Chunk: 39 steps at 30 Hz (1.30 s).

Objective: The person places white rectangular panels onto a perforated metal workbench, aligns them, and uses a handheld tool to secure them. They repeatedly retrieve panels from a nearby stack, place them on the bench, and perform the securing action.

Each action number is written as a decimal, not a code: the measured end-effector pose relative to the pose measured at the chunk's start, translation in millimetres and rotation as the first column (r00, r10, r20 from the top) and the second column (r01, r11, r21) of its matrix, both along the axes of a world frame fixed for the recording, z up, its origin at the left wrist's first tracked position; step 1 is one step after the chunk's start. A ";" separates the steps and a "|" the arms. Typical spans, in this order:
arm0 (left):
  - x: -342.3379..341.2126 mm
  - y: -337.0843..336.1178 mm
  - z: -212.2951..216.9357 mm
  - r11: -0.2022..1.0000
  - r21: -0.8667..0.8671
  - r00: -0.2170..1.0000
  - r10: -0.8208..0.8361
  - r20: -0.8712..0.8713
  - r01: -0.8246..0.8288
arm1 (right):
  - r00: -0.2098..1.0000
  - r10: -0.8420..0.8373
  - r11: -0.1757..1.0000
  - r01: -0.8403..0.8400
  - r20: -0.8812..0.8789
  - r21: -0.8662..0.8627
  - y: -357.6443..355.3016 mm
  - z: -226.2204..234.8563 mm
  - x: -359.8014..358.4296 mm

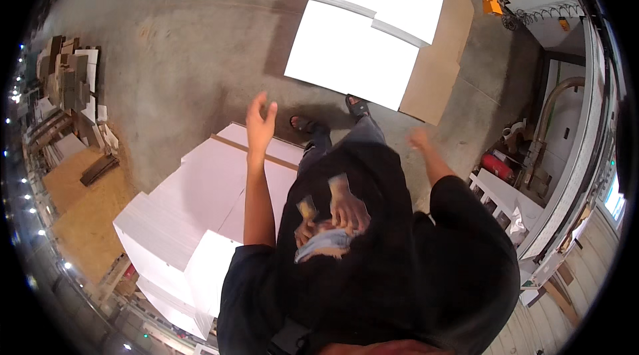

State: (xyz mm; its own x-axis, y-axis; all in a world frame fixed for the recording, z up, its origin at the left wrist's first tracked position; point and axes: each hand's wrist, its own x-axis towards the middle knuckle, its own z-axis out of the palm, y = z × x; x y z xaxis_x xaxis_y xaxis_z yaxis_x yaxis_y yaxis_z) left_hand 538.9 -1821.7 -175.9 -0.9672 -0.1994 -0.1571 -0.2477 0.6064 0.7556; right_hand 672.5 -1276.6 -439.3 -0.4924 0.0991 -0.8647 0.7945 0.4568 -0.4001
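While the left hand [261,122] hangs empty, thumb spread, well apart from the right hand [419,139], whose blurred grip cannot be told, white boards [353,52] lie stacked at far right, likely stiff, heavy together, best held by opposite edges.

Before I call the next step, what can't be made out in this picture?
All in the head view:
Right hand: blurred; its pose is unclear.
Upper white stack: far end cut off by the picture's top edge.
Lower-left white stack: right part hidden behind the black shirt.
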 end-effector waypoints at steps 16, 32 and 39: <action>-97.1 -16.2 -361.5 0.924 0.072 0.883 0.335 0.329 -0.377 | 0.968 -0.241 0.924 0.249 0.062 -0.290 -188.2 -87.8 -279.6; -60.3 -5.1 -386.1 0.898 0.171 0.831 0.284 0.479 -0.405 | 0.948 -0.314 0.850 0.305 0.053 -0.430 -184.4 -166.3 -248.0; 15.2 80.4 -400.7 0.136 0.584 0.556 0.533 0.638 -0.800 | 0.917 -0.392 0.788 0.379 0.080 -0.486 -189.1 -174.8 -213.2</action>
State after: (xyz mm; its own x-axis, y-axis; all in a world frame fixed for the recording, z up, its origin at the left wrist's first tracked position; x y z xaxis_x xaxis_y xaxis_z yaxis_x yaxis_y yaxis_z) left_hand 554.1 -1741.3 -576.6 -0.4134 -0.4115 -0.8123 -0.4538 -0.6803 0.5756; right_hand 459.2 -1465.6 -614.1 -0.5237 -0.1403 -0.8403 0.8505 -0.1419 -0.5064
